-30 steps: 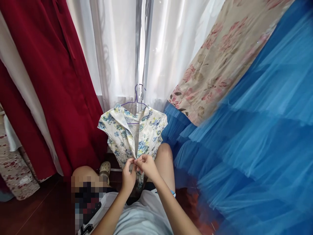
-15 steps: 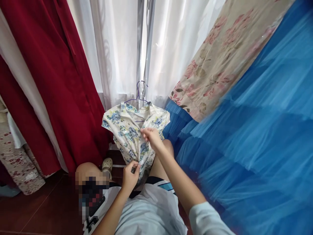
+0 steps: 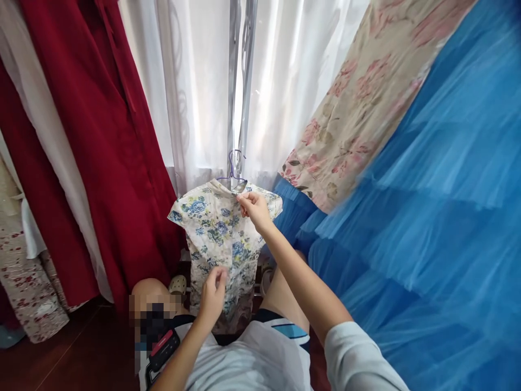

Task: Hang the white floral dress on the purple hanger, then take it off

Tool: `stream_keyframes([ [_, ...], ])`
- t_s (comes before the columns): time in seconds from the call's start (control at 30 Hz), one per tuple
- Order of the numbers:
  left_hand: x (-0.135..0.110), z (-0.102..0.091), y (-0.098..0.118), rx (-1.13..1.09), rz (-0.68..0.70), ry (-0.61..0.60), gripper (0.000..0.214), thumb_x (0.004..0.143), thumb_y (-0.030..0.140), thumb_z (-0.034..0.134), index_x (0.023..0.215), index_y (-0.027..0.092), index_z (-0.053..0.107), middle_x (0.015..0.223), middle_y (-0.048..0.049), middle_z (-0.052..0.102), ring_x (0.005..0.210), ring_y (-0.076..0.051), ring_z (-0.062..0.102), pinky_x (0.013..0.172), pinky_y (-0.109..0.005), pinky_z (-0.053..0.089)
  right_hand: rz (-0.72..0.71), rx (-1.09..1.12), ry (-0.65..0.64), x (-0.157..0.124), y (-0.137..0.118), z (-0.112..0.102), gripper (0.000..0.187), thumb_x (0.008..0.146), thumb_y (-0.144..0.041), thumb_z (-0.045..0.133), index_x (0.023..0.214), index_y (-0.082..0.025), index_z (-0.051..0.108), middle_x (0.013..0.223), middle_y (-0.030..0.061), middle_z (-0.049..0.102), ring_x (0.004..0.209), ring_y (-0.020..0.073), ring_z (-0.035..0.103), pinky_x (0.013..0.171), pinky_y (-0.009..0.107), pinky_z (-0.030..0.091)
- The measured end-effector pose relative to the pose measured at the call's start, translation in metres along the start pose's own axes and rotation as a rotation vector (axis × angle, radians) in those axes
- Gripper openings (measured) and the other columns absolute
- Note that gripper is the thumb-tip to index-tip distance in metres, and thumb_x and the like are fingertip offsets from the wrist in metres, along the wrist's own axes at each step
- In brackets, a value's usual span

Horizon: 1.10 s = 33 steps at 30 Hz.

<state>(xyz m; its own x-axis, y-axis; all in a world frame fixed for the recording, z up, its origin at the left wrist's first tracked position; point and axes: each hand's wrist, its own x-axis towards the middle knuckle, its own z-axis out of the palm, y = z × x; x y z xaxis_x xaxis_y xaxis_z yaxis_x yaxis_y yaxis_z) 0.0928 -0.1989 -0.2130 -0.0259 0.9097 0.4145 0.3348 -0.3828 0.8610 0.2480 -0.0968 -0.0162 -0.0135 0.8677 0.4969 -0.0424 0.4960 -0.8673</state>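
Observation:
A short-sleeved white dress (image 3: 220, 228) with blue and yellow flowers hangs in front of me on a purple hanger (image 3: 231, 165). My right hand (image 3: 253, 210) is closed in a pinch at the front edge just below the collar; any small fastener there is hidden by the fingers. Lower down, my left hand (image 3: 215, 288) is in front of the dress, loosely curled and slightly blurred, with no fabric visibly gripped. The dress front lies fairly flat, with its two sides together along the middle line. Its lower part hangs between my knees.
Dark red cloth (image 3: 122, 163) hangs at the left and a blue tulle skirt (image 3: 407, 233) at the right, beside a beige floral garment (image 3: 350, 114). Behind the dress are a white curtain (image 3: 199, 81) and metal uprights. A clog (image 3: 178, 285) is on one foot.
My right hand has moved up from mid-chest to the collar, and the open neckline has closed. My left hand has come away from the pinched front edge; the dress hangs straighter.

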Motion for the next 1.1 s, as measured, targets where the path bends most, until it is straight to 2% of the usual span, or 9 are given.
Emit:
stream_keyframes([
  [0.2, 0.11, -0.039, 0.111, -0.038, 0.402, 0.135, 0.04, 0.099, 0.034, 0.044, 0.137, 0.022, 0.048, 0.078, -0.0018, 0.06, 0.077, -0.017, 0.061, 0.081, -0.032, 0.048, -0.026, 0.009, 0.006, -0.013, -0.014, -0.008, 0.03, 0.077, -0.045, 0.068, 0.072, -0.02, 0.053, 0.045, -0.0062, 0.049, 0.038, 0.0088, 0.042, 0.042, 0.022, 0.035],
  [0.33, 0.165, -0.036, 0.149, 0.135, 0.548, 0.003, 0.023, 0.096, 0.032, 0.05, 0.107, 0.019, 0.065, 0.077, -0.0023, 0.064, 0.071, -0.016, 0.06, 0.068, -0.026, 0.045, -0.041, 0.034, 0.009, -0.022, -0.014, -0.01, 0.032, 0.077, -0.047, 0.068, 0.071, -0.02, 0.052, 0.046, -0.006, 0.049, 0.039, 0.0086, 0.042, 0.042, 0.022, 0.033],
  [0.47, 0.176, -0.022, 0.151, 0.173, 0.62, 0.082, 0.018, 0.092, 0.03, 0.055, 0.083, 0.018, 0.064, 0.078, -0.0034, 0.066, 0.071, -0.016, 0.06, 0.066, -0.026, 0.045, -0.059, -0.015, 0.054, -0.014, 0.008, -0.009, 0.031, 0.076, -0.046, 0.066, 0.07, -0.02, 0.05, 0.044, -0.0085, 0.041, 0.038, 0.0071, 0.032, 0.041, 0.022, 0.023],
  [0.57, 0.187, -0.031, 0.145, 0.05, 0.588, 0.217, 0.018, 0.093, 0.031, 0.053, 0.084, 0.019, 0.062, 0.073, -0.0017, 0.063, 0.068, -0.014, 0.059, 0.066, -0.025, 0.045, -0.021, -0.1, 0.066, -0.009, 0.031, -0.011, 0.027, 0.074, -0.042, 0.065, 0.068, -0.02, 0.05, 0.044, -0.0094, 0.036, 0.039, 0.0066, 0.026, 0.043, 0.023, 0.019],
  [0.67, 0.216, -0.069, 0.125, -0.058, 0.5, 0.426, 0.021, 0.095, 0.032, 0.046, 0.086, 0.017, 0.057, 0.074, -0.0019, 0.059, 0.071, -0.014, 0.058, 0.069, -0.026, 0.046, 0.034, -0.219, 0.07, -0.019, 0.047, -0.021, 0.025, 0.073, -0.039, 0.064, 0.065, -0.02, 0.051, 0.045, -0.0079, 0.039, 0.041, 0.0074, 0.028, 0.044, 0.023, 0.02],
  [0.77, 0.246, -0.115, 0.085, -0.297, 0.185, 0.583, 0.02, 0.092, 0.035, 0.05, 0.082, 0.019, 0.05, 0.071, 0.0013, 0.052, 0.07, -0.012, 0.054, 0.071, -0.027, 0.047, 0.058, -0.263, 0.056, -0.038, 0.054, -0.034, 0.022, 0.073, -0.037, 0.063, 0.067, -0.019, 0.053, 0.046, -0.0072, 0.041, 0.043, 0.0079, 0.03, 0.046, 0.023, 0.022],
  [0.87, 0.248, -0.135, 0.037, -0.397, -0.123, 0.512, 0.032, 0.096, 0.039, 0.041, 0.071, 0.021, 0.035, 0.062, 0.0029, 0.041, 0.067, -0.011, 0.049, 0.072, -0.03, 0.048, 0.074, -0.244, 0.019, -0.055, 0.058, -0.04, 0.022, 0.075, -0.036, 0.063, 0.067, -0.018, 0.054, 0.048, -0.0067, 0.044, 0.043, 0.008, 0.032, 0.046, 0.022, 0.023],
  [0.97, 0.216, -0.113, -0.004, -0.383, -0.262, 0.3, 0.045, 0.096, 0.046, 0.04, 0.062, 0.021, 0.026, 0.054, 0.0026, 0.037, 0.062, -0.011, 0.047, 0.071, -0.034, 0.049, 0.093, -0.264, 0.02, -0.068, 0.07, -0.045, 0.021, 0.076, -0.034, 0.061, 0.065, -0.018, 0.053, 0.049, -0.006, 0.045, 0.045, 0.0085, 0.035, 0.047, 0.022, 0.025],
  [1.1, 0.162, -0.045, -0.03, -0.388, -0.336, 0.038, 0.043, 0.083, 0.055, 0.057, 0.066, 0.018, 0.043, 0.059, -0.0012, 0.051, 0.064, -0.016, 0.058, 0.065, -0.036, 0.051, 0.221, -0.356, -0.027, -0.083, 0.101, -0.068, 0.019, 0.075, -0.027, 0.057, 0.06, -0.018, 0.05, 0.048, -0.0046, 0.048, 0.046, 0.0097, 0.042, 0.047, 0.022, 0.029],
])
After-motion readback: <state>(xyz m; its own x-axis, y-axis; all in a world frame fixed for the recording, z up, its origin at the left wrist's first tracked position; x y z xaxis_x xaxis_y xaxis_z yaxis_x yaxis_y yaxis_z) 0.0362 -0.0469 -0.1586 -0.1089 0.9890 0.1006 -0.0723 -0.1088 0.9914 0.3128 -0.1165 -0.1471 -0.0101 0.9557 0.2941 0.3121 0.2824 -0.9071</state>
